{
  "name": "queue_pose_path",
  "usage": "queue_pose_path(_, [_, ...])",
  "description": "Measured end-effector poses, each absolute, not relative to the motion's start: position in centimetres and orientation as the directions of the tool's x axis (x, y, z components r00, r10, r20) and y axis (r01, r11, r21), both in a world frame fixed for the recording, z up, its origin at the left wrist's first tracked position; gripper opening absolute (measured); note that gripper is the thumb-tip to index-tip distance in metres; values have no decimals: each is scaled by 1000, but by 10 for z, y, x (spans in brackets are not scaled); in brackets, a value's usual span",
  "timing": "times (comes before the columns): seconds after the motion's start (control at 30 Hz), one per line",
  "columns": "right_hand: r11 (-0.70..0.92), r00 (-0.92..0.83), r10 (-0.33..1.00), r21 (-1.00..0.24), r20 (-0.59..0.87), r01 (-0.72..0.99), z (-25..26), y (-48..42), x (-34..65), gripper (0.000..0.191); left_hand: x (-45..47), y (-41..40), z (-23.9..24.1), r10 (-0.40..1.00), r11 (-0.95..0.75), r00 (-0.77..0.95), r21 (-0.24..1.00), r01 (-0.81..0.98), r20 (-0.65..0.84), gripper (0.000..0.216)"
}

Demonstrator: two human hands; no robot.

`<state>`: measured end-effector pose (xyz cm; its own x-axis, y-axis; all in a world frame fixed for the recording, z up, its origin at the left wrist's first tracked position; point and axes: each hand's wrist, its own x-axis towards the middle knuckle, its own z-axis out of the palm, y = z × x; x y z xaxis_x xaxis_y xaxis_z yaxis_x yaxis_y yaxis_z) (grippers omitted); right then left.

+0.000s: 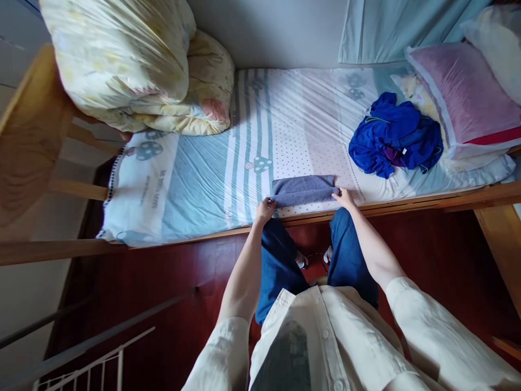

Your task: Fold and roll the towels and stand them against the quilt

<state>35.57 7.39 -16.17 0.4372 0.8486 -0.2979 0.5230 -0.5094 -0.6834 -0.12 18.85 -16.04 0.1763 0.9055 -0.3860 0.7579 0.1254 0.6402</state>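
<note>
A grey-blue towel (303, 190) lies near the front edge of the bed, folded into a narrow strip with its near part turned over. My left hand (266, 208) pinches the towel's near left corner between thumb and fingers. At the opposite end, my right hand (344, 197) grips the right side of the fold in the same way. Both forearms reach forward over my knees. The towel's underside is hidden against the sheet.
On the patterned bed sheet (203, 179) a crumpled blue garment (394, 136) lies to the right, by a pink pillow (468, 92). A bulky yellow quilt (130, 60) is heaped at the left, beside the wooden bed end (32, 136). A white metal rack (97, 364) stands at lower left.
</note>
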Motion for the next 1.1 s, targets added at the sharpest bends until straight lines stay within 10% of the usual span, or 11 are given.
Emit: queue_pose_path(1.1, [-779, 570, 604, -262, -557, 570, -153, 84, 347, 24, 2, 182, -161, 913, 252, -23, 521, 815, -407, 17])
